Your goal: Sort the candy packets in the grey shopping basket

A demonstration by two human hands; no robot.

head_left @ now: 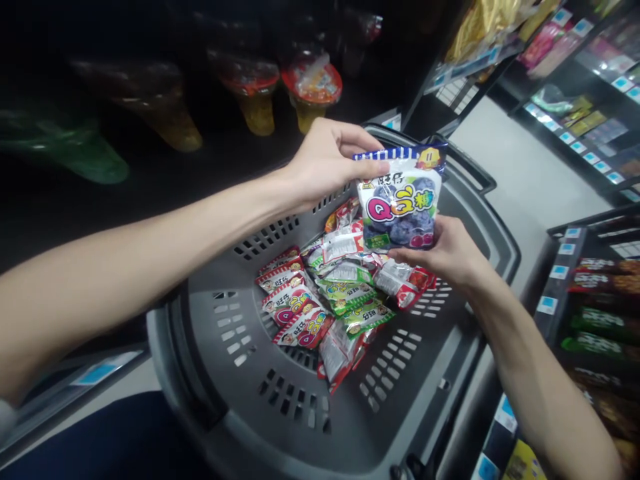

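Note:
Between my two hands, over the far part of a grey shopping basket (310, 440), is a bag of blueberry gummy candy (400, 200) with its printed front toward me. My left hand (335, 160) pinches the bag's upper left corner, thumb in front. From below, my right hand (450, 250) grips its lower right corner, thumb along the bottom edge. Inside the basket lie several more candy bags: red-striped ones (295, 310) overlap in a row at the left, green ones (350, 297) lie in the middle, and a few show their silvery backs (335, 350).
A dark shelf with clear cups of candy (313, 87) runs along the left and back. Stocked shelves (580, 127) stand across the pale floor (530, 153) at far right. Closer on the right is a rack of dark snack packs (605, 320) with price tags.

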